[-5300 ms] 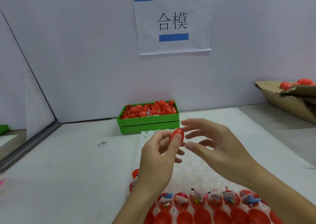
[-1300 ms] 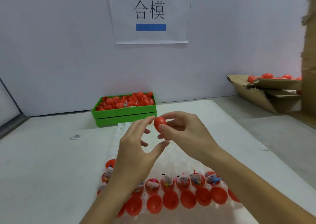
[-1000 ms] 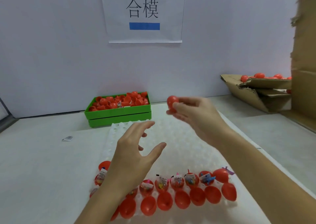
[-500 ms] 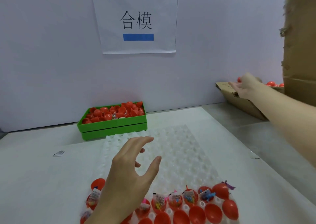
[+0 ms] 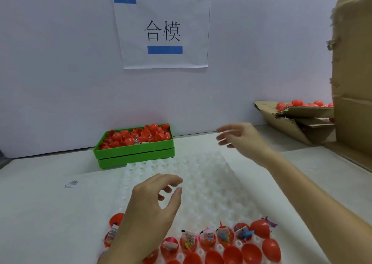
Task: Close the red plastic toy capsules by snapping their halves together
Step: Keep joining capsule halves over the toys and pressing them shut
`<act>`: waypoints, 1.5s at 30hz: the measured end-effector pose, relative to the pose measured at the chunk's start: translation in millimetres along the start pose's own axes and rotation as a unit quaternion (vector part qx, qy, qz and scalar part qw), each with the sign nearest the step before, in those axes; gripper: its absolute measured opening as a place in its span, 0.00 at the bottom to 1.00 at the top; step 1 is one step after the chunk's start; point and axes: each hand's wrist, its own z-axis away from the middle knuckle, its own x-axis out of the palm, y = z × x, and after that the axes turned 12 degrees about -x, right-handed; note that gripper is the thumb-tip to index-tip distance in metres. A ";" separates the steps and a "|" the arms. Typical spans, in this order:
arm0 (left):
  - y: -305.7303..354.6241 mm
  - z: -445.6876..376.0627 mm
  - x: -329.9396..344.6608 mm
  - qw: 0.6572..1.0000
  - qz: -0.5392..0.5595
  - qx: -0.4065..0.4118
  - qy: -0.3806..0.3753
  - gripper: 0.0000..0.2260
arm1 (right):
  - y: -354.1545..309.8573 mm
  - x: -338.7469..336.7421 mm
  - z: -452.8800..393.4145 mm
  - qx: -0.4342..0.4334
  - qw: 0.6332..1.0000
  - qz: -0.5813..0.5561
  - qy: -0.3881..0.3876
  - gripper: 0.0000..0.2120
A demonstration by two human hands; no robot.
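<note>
Left hand (image 5: 153,205) hovering over white dimpled tray (image 5: 201,175), grip spread loose, holding nothing; right hand (image 5: 241,137) raised above the worktop (image 5: 40,213), grip likewise spread and bare (blurred). Open red capsule halves (image 5: 221,243) with toys lined along tray's near edge; more in green bin (image 5: 134,151) and cardboard box (image 5: 298,114)

The right hand (image 5: 239,137) is motion-blurred, so how its fingers lie is unclear. The left hand (image 5: 153,205) and forearm cover the leftmost open capsule halves (image 5: 209,240) in the white tray (image 5: 201,175). The bottom edge cuts off the nearest row of halves. The tall cardboard box (image 5: 352,82) runs past the right edge, hiding part of the closed capsules (image 5: 298,103) behind it.
</note>
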 end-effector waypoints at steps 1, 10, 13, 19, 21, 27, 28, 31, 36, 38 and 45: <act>-0.1 -1.1 -2.5 0.999 0.021 -0.022 -0.007 0.11 | -8.1 5.0 9.6 -0.022 0.999 0.022 -0.025 0.15; -2.7 -12.2 -31.9 0.981 0.132 -0.139 -0.035 0.08 | -43.2 43.9 66.4 -0.117 0.962 0.140 -0.203 0.13; -11.7 -16.7 -48.5 0.979 0.106 -0.175 -0.015 0.07 | -39.7 47.0 68.5 -0.120 0.956 0.139 -0.228 0.11; -34.1 -21.9 -68.5 0.973 -0.105 -0.204 0.021 0.07 | -32.5 50.1 69.0 -0.124 0.955 0.134 -0.232 0.12; -38.4 -22.0 -65.7 0.967 -0.155 -0.201 0.013 0.07 | -33.3 53.8 70.7 -0.124 0.954 0.130 -0.240 0.13; -45.4 -23.4 -59.3 0.968 -0.157 -0.195 0.011 0.06 | -50.5 81.0 67.2 -0.149 0.927 0.127 -0.320 0.09; -46.2 -23.6 -59.4 0.968 -0.155 -0.194 0.015 0.06 | -55.4 88.8 63.8 -0.159 0.917 0.135 -0.341 0.07; -47.9 -23.9 -60.4 0.968 -0.154 -0.195 0.025 0.06 | -70.6 116.1 53.5 -0.191 0.890 0.163 -0.382 0.07; -49.3 -24.5 -60.8 0.969 -0.151 -0.194 0.030 0.06 | -84.2 157.1 41.2 -0.178 0.851 0.217 -0.445 0.11; -50.0 -24.8 -60.6 0.970 -0.147 -0.192 0.034 0.06 | -85.6 166.9 39.8 -0.168 0.828 0.250 -0.474 0.13; -49.4 -25.3 -60.2 0.974 -0.136 -0.179 0.033 0.07 | -83.2 175.2 41.0 -0.163 0.819 0.263 -0.483 0.07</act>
